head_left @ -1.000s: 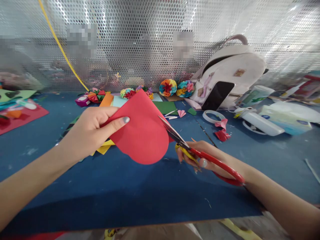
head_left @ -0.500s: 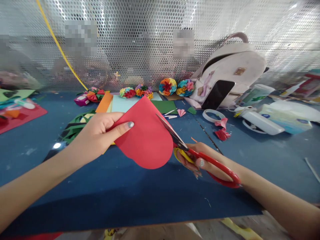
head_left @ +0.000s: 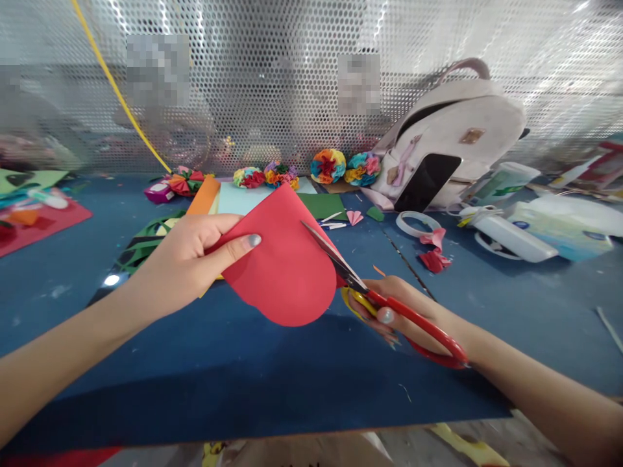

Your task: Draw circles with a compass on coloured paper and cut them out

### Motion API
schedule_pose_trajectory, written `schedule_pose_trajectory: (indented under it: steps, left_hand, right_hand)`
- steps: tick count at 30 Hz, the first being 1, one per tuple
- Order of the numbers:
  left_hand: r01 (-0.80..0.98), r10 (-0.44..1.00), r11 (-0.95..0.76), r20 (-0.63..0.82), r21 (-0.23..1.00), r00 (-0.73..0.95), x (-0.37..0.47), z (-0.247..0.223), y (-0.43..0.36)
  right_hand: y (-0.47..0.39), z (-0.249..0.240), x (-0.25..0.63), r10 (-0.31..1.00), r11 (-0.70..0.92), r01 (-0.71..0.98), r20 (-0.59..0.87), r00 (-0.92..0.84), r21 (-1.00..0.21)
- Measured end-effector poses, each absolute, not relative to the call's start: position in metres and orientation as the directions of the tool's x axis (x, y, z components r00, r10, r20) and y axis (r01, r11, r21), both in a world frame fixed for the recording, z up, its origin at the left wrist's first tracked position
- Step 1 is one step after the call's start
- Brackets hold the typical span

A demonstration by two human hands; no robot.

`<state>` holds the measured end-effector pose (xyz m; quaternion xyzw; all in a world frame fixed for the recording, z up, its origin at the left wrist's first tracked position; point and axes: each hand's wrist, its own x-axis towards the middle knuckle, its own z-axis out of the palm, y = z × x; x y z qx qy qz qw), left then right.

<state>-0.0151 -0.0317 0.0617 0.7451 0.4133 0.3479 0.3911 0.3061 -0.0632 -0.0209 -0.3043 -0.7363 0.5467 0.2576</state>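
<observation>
My left hand (head_left: 199, 253) pinches a folded piece of red paper (head_left: 287, 259) at its left edge, thumb on top. The paper has a pointed top corner and a rounded lower edge, and is held above the blue table. In my right hand (head_left: 403, 318) is a pair of scissors (head_left: 418, 321) with red handles. Its blades lie across the paper's right side, one over the front face; the other blade is mostly hidden behind the paper. A yellow strip (head_left: 357, 301) shows at my right fingers; whether it is held, I cannot tell.
Several colourful paper flowers (head_left: 328, 167) stand along the perforated metal panel (head_left: 272, 84). A pale backpack (head_left: 467, 136) with a black phone (head_left: 428, 181) leaning on it is at back right. Tape (head_left: 417, 224), a white tool (head_left: 516, 237) and a tissue pack (head_left: 564, 227) lie right.
Both hands, the red paper and the scissors keep nearly the same places. The blades seem to have shifted very slightly along the paper. The view has moved a little.
</observation>
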Motion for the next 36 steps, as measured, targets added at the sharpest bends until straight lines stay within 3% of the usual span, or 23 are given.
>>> schedule_pose_trajectory:
  steps: [21,36]
  left_hand:
    - [0.407,0.864,-0.433,0.243,0.804,0.441,-0.019,0.068,-0.028]
    - [0.446,0.867,-0.369,0.13,0.815,0.481,-0.027,0.07,-0.02]
  right_hand:
    - [-0.061,-0.017,0.308,0.723,0.245,0.227,0.022,-0.69,-0.942]
    - [-0.061,-0.014,0.309,0.705,0.318,0.271,0.035,-0.709,-0.908]
